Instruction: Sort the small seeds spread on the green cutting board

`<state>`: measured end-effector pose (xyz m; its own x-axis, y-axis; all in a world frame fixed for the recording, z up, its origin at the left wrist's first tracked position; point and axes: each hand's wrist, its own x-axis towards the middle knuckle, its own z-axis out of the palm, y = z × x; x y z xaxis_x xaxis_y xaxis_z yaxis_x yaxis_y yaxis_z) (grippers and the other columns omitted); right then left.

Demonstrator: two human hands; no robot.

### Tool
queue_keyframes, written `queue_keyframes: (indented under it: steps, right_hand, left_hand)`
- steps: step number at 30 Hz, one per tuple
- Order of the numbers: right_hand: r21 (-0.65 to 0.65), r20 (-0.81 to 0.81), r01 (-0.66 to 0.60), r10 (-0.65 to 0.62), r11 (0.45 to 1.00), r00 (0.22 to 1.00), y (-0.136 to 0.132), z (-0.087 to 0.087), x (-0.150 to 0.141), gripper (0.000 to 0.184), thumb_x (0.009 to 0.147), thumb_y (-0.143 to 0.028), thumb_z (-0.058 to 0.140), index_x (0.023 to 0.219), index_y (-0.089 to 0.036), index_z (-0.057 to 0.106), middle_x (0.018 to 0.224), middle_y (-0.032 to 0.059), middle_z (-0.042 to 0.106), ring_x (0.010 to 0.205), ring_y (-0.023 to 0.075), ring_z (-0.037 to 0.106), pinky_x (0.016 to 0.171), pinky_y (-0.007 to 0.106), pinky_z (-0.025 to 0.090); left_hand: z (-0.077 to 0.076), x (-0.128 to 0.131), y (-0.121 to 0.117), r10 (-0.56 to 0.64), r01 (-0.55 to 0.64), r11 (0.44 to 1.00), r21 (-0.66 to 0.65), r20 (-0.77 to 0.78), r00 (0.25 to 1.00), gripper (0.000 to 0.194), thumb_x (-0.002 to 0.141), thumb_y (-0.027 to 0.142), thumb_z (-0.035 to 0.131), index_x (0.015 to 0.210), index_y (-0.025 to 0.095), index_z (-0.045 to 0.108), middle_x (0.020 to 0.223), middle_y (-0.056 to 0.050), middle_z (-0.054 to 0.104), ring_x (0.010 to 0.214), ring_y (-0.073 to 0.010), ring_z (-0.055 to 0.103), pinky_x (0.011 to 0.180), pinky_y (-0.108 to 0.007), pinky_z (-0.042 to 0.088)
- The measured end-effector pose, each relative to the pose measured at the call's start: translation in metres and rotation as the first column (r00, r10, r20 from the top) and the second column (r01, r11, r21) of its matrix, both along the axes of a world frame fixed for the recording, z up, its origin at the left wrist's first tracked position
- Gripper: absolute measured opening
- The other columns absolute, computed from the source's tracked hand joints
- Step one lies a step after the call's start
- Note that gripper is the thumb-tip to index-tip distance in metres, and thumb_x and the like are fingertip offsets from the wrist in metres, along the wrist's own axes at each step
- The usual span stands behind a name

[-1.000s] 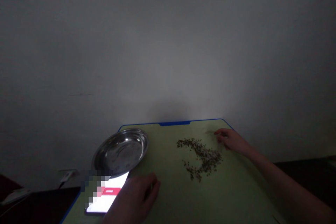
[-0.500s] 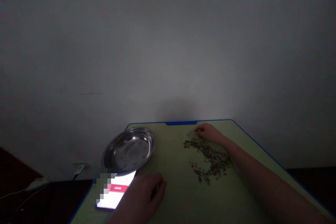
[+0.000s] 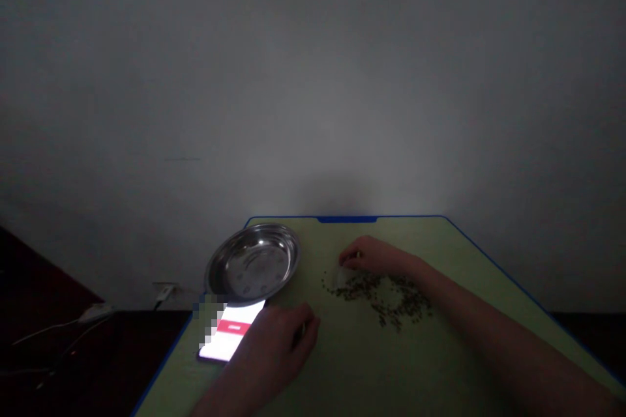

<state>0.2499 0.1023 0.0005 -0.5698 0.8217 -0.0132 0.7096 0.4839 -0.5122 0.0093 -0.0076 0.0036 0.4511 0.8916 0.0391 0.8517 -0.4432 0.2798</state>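
My right hand is closed in a pinch on a pale, see-through flat piece, whose exact kind I cannot make out. That piece touches the far left part of a scatter of small dark seed-like bits spread over the green table. Nearer to me, my left hand rests loosely curled, with a dark gap between thumb and fingers and nothing visible in it. It partly covers a lit phone lying beside it.
A shiny metal basin stands at the table's far left, its near rim over the phone's top edge. The green table has a blue edge and meets a grey wall. White cables and a power strip lie low at the left.
My right hand has moved left and nearer with the see-through piece, which now presses among the bits; some have shifted left. The view has tilted slightly. My left hand stays curled by the phone.
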Motion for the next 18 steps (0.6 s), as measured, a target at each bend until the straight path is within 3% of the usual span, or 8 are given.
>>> queue_keyframes:
  steps: [4,10,15,18]
  right_hand:
    - [0.033,-0.023,0.019,-0.018,0.999,1.0,-0.009,0.008,0.005,0.023,0.081,-0.021,0.056,0.096,-0.02,0.074,0.089,0.0018,0.075,0.077,0.015,0.065,0.069,0.022,0.045]
    - [0.156,0.003,0.201,-0.204,0.967,0.979,0.016,0.006,0.005,0.022,0.084,-0.019,0.055,0.096,-0.016,0.072,0.094,0.0091,0.073,0.084,0.0193,0.064,0.075,0.03,0.046]
    - [0.177,0.028,0.181,-0.189,0.968,0.982,0.021,-0.006,-0.027,0.021,0.089,-0.033,0.057,0.097,-0.016,0.066,0.097,0.0054,0.069,0.087,0.0178,0.064,0.081,0.039,0.049]
    - [0.179,0.019,0.127,-0.133,0.976,0.991,0.015,-0.008,-0.046,0.019,0.087,-0.029,0.058,0.095,-0.017,0.069,0.095,0.0066,0.071,0.086,0.0183,0.064,0.079,0.034,0.047]
  left_hand:
    - [0.001,-0.001,0.0,-0.01,0.01,1.0,-0.002,0.029,1.0,0.031,0.09,0.032,0.037,0.067,0.018,0.053,0.061,-0.001,0.057,0.057,-0.0126,0.05,0.051,-0.024,0.023]
    - [-0.001,-0.003,0.001,-0.026,0.02,0.998,0.058,0.109,0.994,0.032,0.09,0.031,0.038,0.063,0.017,0.051,0.055,0.002,0.053,0.05,-0.0101,0.047,0.049,-0.024,0.022]
    - [0.002,-0.008,-0.001,-0.081,0.009,0.962,0.273,0.254,0.964,0.032,0.09,0.028,0.039,0.062,0.017,0.051,0.05,0.003,0.049,0.044,-0.0081,0.044,0.046,-0.022,0.024]
    - [0.005,-0.012,-0.002,-0.13,-0.021,0.902,0.432,0.317,0.939,0.031,0.089,0.024,0.04,0.059,0.017,0.049,0.047,0.004,0.045,0.041,-0.007,0.042,0.045,-0.021,0.026]
